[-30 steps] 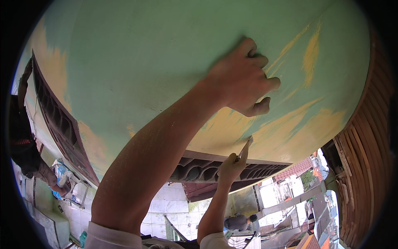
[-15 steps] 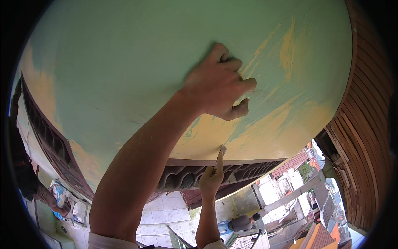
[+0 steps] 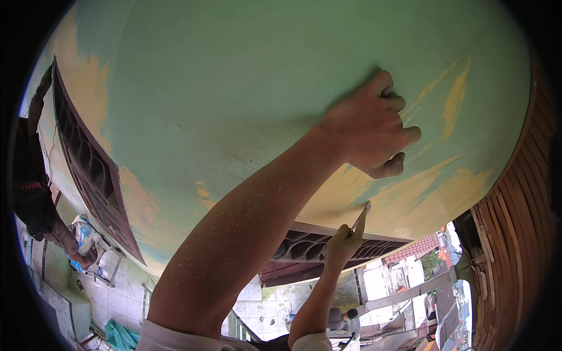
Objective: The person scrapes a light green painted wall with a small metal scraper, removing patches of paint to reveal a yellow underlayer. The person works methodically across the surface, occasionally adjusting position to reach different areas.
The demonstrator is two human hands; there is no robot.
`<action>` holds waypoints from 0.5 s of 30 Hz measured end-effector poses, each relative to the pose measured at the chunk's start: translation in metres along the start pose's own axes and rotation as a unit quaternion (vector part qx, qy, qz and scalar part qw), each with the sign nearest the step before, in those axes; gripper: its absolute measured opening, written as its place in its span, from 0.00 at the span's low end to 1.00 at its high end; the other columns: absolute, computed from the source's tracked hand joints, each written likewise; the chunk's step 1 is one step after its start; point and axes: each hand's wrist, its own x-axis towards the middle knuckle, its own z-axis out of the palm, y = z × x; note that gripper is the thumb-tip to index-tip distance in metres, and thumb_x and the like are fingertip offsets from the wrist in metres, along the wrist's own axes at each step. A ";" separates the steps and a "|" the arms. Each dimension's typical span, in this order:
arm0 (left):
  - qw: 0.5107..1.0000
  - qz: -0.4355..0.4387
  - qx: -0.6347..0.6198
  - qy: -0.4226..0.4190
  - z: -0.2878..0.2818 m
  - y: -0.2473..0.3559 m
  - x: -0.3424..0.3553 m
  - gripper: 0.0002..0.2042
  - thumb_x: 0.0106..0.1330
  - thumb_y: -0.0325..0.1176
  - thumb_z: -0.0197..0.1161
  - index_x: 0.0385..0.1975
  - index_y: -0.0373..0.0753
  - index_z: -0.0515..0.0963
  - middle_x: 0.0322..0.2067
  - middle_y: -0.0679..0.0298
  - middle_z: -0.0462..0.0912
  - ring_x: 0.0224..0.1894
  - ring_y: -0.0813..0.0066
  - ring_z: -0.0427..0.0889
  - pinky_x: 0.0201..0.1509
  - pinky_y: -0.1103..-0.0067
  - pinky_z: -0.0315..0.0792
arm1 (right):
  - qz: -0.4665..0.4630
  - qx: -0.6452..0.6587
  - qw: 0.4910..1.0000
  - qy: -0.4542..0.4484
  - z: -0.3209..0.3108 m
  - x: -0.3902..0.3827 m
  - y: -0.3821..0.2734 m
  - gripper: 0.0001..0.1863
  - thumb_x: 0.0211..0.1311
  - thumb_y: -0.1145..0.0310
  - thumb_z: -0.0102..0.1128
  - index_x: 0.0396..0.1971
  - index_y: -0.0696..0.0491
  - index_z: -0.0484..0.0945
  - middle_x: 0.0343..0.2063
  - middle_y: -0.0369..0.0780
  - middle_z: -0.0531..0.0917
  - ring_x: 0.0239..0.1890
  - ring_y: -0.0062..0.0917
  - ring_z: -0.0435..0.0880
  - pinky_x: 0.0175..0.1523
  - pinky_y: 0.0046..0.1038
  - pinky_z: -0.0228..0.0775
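My left hand (image 3: pixel 372 130) is high against a green wall (image 3: pixel 193 88) that has yellow patches (image 3: pixel 413 181). Its fingers are curled and its knuckles bent; whatever they may hold is hidden behind the hand. My left forearm crosses the middle of the view, with pale specks on its skin. Lower down, my right hand (image 3: pixel 339 247) is closed around a thin, pale-bladed scraper (image 3: pixel 362 219). The blade points up and its tip is at the yellow area just above a dark brown slatted grille (image 3: pixel 304 247).
A second brown grille (image 3: pixel 88 149) runs down the left side. Another person (image 3: pixel 35 193) in dark clothes stands at the far left. Far below are a tiled floor (image 3: pixel 120 286), a green-blue cloth (image 3: pixel 120 336) and another person (image 3: pixel 336 317). Brown wooden boards (image 3: pixel 527 234) edge the right.
The view has shifted, so wall and grilles sit farther right. Both my hands have also moved right in the picture. The scraper's blade now appears more edge-on and tilts right.
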 end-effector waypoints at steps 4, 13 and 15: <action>1.000 0.004 -0.002 0.020 -0.002 -0.002 0.003 0.17 0.63 0.58 0.64 0.38 0.54 0.86 0.16 0.72 0.81 0.35 0.74 0.79 0.61 0.62 0.62 | -0.168 -0.030 0.985 0.039 0.011 -0.009 0.028 0.42 0.65 0.84 0.41 0.82 0.55 0.61 0.57 0.49 0.78 0.24 0.16 0.74 0.27 0.23 0.64; 1.000 0.005 0.004 0.014 0.000 0.000 0.003 0.16 0.63 0.58 0.64 0.36 0.55 0.86 0.15 0.72 0.79 0.34 0.74 0.79 0.61 0.62 0.62 | -0.127 -0.027 0.991 0.024 0.005 -0.003 0.001 0.41 0.65 0.84 0.42 0.81 0.59 0.62 0.79 0.51 0.69 0.49 0.24 0.87 0.39 0.21 0.71; 1.000 0.001 0.012 -0.004 0.003 0.003 0.001 0.16 0.63 0.58 0.64 0.36 0.55 0.86 0.15 0.72 0.79 0.34 0.74 0.79 0.60 0.62 0.62 | -0.109 -0.024 0.993 0.026 -0.006 0.010 -0.005 0.40 0.65 0.84 0.42 0.81 0.59 0.62 0.80 0.51 0.67 0.53 0.23 0.86 0.40 0.22 0.71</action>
